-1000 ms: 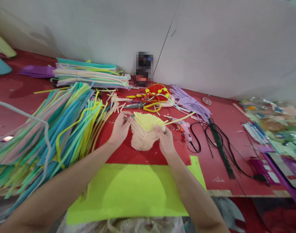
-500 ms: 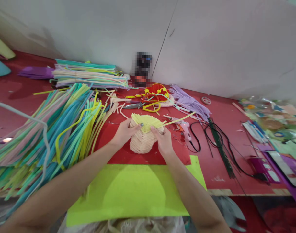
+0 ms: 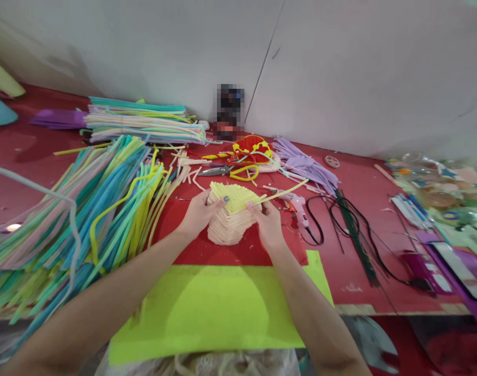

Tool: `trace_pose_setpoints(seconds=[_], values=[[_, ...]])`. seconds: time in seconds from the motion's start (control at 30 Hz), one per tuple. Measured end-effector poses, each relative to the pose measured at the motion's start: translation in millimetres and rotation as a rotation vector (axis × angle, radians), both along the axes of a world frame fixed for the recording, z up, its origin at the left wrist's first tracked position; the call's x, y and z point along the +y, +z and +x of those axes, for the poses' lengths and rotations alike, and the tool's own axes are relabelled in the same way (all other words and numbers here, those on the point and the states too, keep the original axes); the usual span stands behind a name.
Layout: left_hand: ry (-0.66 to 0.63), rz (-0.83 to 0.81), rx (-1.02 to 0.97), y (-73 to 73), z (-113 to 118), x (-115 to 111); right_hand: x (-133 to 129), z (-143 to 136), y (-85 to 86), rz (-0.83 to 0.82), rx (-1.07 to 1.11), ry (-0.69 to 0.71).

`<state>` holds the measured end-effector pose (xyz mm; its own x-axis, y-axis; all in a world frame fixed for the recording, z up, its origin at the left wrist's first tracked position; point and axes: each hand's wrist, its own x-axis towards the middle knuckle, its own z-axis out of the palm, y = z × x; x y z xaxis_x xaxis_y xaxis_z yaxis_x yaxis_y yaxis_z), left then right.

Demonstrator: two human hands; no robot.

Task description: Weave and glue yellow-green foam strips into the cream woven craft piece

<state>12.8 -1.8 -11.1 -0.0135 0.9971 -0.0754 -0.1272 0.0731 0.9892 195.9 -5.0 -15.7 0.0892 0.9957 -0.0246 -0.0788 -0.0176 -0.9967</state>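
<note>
A rounded piece made of folded pipe cleaners (image 3: 229, 227), cream below and pale yellow on top in nested V rows, is held above the red mat (image 3: 191, 253). My left hand (image 3: 201, 211) grips its left edge, the thumb lying on the yellow rows. At the right edge, my right hand (image 3: 266, 222) pinches the piece between thumb and fingers. One loose yellow pipe cleaner end (image 3: 289, 189) sticks out to the upper right. Just beyond lie yellow-handled scissors (image 3: 230, 171). A pink glue gun (image 3: 299, 208) rests to the right of my right hand.
Loose multicoloured pipe cleaners (image 3: 74, 209) heap up on the left, with a bundled stack (image 3: 144, 122) behind. Purple pipe cleaners (image 3: 307, 164) lie at the back. A black cord (image 3: 369, 245) runs along the right. A lime green sheet (image 3: 218, 308) covers the front edge.
My right hand has shifted slightly, its thumb moving off the yellow rows toward the right edge. The loose yellow end has swung a little left. The piece stays nearly in place.
</note>
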Motion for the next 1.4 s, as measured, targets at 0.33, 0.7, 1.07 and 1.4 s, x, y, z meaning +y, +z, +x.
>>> trace_pose_setpoints(seconds=[0.33,0.7,1.07,1.4], values=[[0.059,0.025,0.157,2.7,-9.3,9.8,3.3,8.6,1.3,-0.103,-0.041,0.111],[-0.011,-0.046,0.228,-3.2,-36.0,-9.6,-8.3,13.5,-0.1,-0.225,-0.023,0.096],[0.038,-0.037,0.371,0.2,-44.9,-19.6,-7.2,3.7,-2.3,-0.205,-0.188,0.103],[-0.461,0.619,1.259,5.8,-22.4,-46.6,-4.3,6.0,-4.6,-0.129,-0.347,0.110]])
